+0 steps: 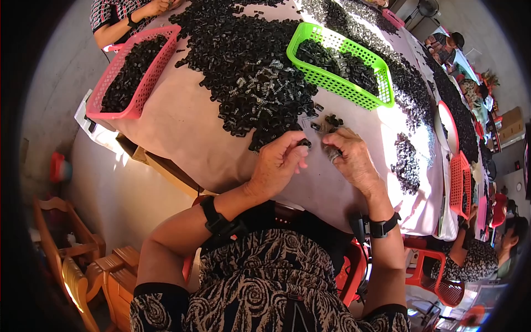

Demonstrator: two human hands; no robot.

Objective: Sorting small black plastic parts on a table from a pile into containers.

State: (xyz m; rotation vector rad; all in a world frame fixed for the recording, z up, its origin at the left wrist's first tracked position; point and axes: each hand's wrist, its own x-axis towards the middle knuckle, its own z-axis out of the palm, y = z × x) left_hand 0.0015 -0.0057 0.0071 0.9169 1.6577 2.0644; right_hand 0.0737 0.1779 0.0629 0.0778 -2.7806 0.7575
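My left hand [279, 163] rests on the pale table cover and pinches a small black plastic part [304, 143] between thumb and fingertips. My right hand [351, 157] lies beside it, fingers curled around a small metal spring and dark piece [333, 152]. Just beyond my fingers lie a few loose black parts [331, 120]. A large heap of black parts mixed with springs [249, 66] spreads across the table ahead. Both wrists wear black bands.
A green basket [381, 66] with black parts stands ahead right, a pink basket [113, 72] ahead left. Another person's arms [133, 14] reach in at the far left; others sit along the right edge. Red baskets [459, 185], wooden chairs [83, 265] and red stools surround me.
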